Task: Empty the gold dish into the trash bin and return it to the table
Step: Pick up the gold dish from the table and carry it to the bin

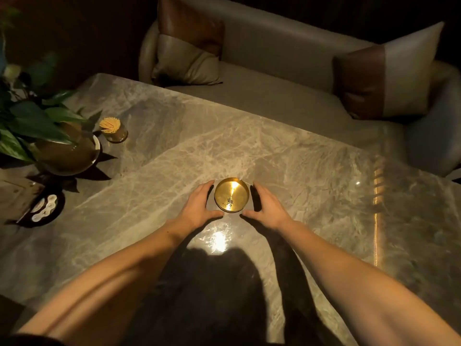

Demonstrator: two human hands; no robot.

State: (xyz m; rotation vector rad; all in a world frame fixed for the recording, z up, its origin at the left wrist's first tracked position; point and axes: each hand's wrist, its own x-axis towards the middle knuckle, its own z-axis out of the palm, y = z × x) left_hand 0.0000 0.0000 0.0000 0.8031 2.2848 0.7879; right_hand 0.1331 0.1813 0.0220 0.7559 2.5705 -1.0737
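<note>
A small round gold dish point(231, 195) sits on the grey marble table point(311, 176), near the middle. A little dark debris lies in its bottom and a light glints off its inside. My left hand point(199, 208) is cupped just left of the dish, fingers apart, with a narrow gap between hand and rim. My right hand point(267, 208) curves around the right side in the same way, also not gripping it. No trash bin is in view.
A potted plant in a brown bowl point(66, 156) stands at the table's left. A toothpick holder point(113, 131) is beside it, and a dark tray point(43, 209) nearer the left edge. A grey sofa point(274, 71) with two cushions lies behind the table.
</note>
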